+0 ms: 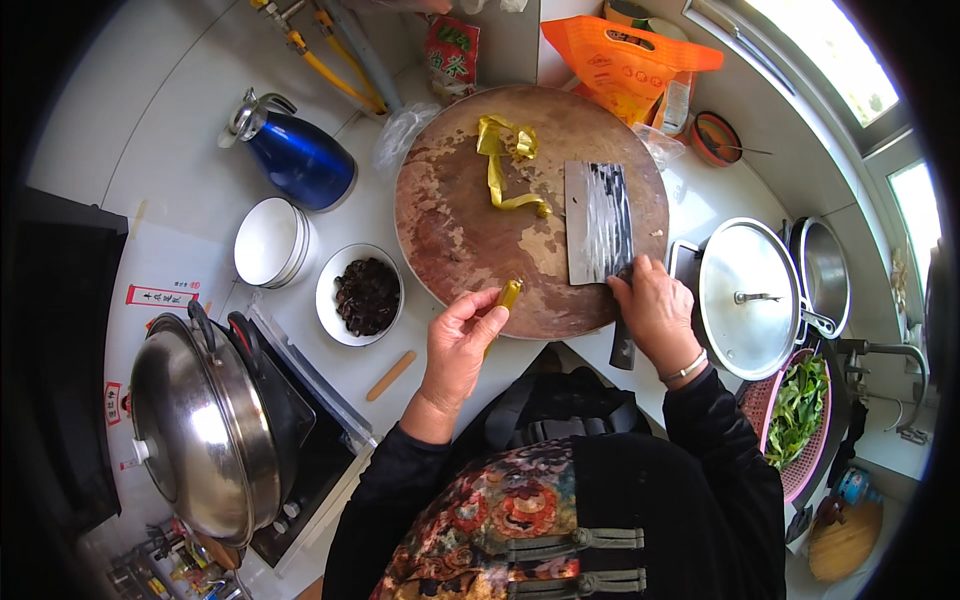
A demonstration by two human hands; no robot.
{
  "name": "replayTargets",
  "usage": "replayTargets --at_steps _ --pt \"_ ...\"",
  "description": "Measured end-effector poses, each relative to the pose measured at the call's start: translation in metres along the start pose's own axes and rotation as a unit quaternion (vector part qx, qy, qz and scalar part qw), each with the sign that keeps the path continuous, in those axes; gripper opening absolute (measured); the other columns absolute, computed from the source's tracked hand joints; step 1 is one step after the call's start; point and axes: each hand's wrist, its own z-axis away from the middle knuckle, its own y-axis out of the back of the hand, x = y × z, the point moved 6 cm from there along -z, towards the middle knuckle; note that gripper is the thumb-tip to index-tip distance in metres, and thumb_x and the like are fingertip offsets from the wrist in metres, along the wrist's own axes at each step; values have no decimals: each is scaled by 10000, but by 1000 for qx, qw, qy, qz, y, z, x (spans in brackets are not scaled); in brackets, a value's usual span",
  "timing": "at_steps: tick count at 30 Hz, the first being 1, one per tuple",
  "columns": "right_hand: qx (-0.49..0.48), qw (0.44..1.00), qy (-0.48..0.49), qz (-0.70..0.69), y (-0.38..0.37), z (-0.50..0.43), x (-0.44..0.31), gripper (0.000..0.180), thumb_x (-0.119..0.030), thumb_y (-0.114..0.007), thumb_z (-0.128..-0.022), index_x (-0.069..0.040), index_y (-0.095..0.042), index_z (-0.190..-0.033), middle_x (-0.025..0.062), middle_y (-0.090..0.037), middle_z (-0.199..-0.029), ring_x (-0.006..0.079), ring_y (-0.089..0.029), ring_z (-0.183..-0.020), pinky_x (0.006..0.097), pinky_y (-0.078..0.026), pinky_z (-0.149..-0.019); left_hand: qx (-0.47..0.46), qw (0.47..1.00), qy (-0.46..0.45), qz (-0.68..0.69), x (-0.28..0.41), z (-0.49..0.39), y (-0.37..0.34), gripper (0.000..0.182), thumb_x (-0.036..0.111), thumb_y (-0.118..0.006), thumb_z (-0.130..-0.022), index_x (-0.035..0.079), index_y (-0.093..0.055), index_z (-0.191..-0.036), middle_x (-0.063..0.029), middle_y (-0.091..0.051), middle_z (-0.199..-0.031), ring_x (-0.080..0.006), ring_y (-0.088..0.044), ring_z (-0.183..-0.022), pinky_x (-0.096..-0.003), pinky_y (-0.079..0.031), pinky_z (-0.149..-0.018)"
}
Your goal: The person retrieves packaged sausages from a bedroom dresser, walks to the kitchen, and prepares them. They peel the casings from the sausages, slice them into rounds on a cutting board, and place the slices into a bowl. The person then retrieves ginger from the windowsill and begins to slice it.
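Note:
My left hand [463, 345] pinches a small yellow-wrapped stick [509, 294], upright between thumb and fingers, over the near edge of a round wooden chopping board [465, 247]. At the board's right side my right hand [656, 311] touches the handle end of a cleaver [596, 217]. The cleaver's wide blade lies flat on the wood, with dark and shiny streaks. Whether the fingers close round the handle cannot be told. A crumpled strip of yellow wrapper [499, 176] lies on the far part of the board.
Left of the board are a bowl of dark soaked fungus [367, 297], stacked white bowls [268, 241], a blue jug [304, 161] and a large lidded steel wok [202, 420]. To the right stand a lidded pot [750, 300] and a pink basket of greens [799, 412]. An orange bag [622, 67] stands behind.

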Motion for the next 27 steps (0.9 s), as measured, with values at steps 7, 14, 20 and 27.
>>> replayTargets --at_steps 7,14,20,27 --pt "37 874 311 -371 55 21 -89 345 -54 -704 -835 -32 -613 -1167 172 -596 -951 378 -645 -820 428 -551 -692 -34 993 65 89 9 8 -24 258 39 -682 -944 -21 -671 -1194 -34 -692 -1009 -93 -618 -827 -234 -516 -757" --pt "73 884 343 -309 57 28 -103 183 27 -672 -822 -12 -598 -984 149 -587 -825 367 -635 -687 422 -513 -577 -26 994 47 95 10 17 -25 261 36 -681 -942 -24 -662 -1195 -51 -694 -1014 -110 -624 -799 -248 -529 -723" --pt "118 904 334 -240 44 35 -108 194 -50 -685 -804 -32 -501 -863 146 -550 -775 363 -596 -601 441 -496 -524 -29 989 36 139 5 20 -35 260 44 -660 -961 -24 -649 -1212 -57 -696 -1030 -105 -618 -800 -248 -525 -732" --pt "71 873 349 -334 31 63 -109 204 -43 -669 -807 -22 -477 -874 159 -545 -755 382 -594 -623 453 -490 -528 39 980 51 189 3 20 -35 254 78 -623 -995 -4 -643 -1234 -29 -679 -1072 -81 -612 -859 -253 -531 -827"
